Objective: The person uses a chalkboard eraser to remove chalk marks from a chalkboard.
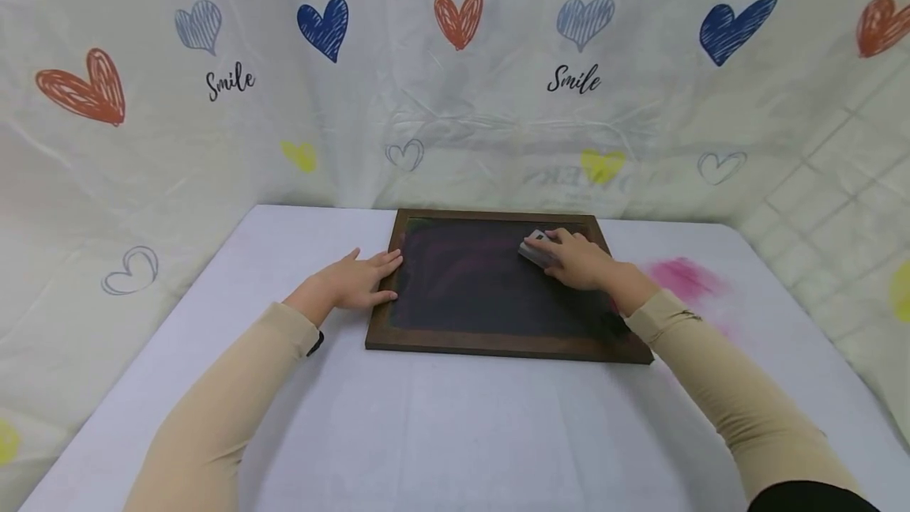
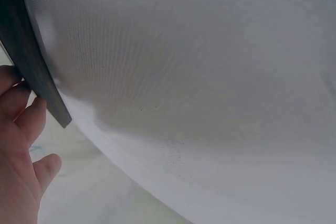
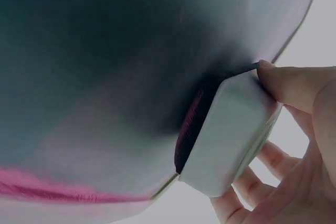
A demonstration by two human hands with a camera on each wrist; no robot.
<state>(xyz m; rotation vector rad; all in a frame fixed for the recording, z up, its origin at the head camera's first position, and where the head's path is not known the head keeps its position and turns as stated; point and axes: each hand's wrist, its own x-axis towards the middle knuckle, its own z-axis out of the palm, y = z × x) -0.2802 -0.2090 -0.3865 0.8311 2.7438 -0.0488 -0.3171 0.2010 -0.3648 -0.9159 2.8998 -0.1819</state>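
A chalkboard (image 1: 462, 283) with a brown wooden frame (image 1: 498, 344) lies flat on the table. My right hand (image 1: 584, 261) holds a chalkboard eraser (image 1: 538, 250) against the board's upper right part. In the right wrist view the eraser (image 3: 231, 129) shows a pale body and a dark felt pad stained pink, with thumb and fingers gripping its sides. Spread fingers of my left hand (image 1: 358, 281) rest on the left side of the frame. The left wrist view shows that hand (image 2: 21, 140) touching the frame's edge (image 2: 29, 45).
A white cloth (image 1: 483, 425) covers the table. Pink powder (image 1: 686, 279) is smeared on it to the right of the board. Behind stands a white curtain (image 1: 455, 101) printed with hearts and "Smile". Faint pink traces show on the board.
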